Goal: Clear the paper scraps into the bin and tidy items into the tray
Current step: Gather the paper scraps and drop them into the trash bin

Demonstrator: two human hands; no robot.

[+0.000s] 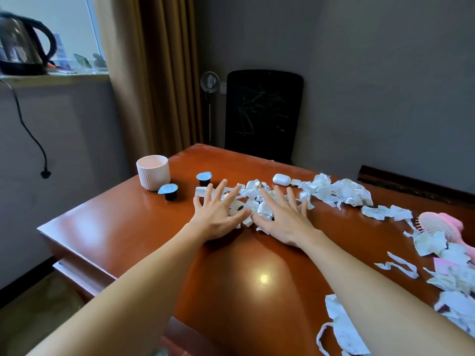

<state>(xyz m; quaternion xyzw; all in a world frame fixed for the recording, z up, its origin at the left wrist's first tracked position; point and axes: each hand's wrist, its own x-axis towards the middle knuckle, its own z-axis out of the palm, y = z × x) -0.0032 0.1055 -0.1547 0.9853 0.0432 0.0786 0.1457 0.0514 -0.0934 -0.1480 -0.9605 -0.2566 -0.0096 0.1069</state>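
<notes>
Torn white paper scraps [331,190] lie in a band across the far part of the reddish-brown table [128,227] and down its right side. My left hand [218,214] and my right hand [282,219] rest flat, fingers spread, on the near edge of the middle heap of scraps. A white ribbed cup [153,172] stands at the table's far left. Two small black pods with blue lids [169,191] [204,178] stand beside the cup. A white earbud case [282,179] lies behind the scraps. No bin or tray is in view.
A pink hairbrush [442,224] lies at the right edge among scraps. A black chair [262,114] stands behind the table, a small fan [210,82] beside it. A kettle [23,44] sits on the window sill at upper left, its cord hanging down.
</notes>
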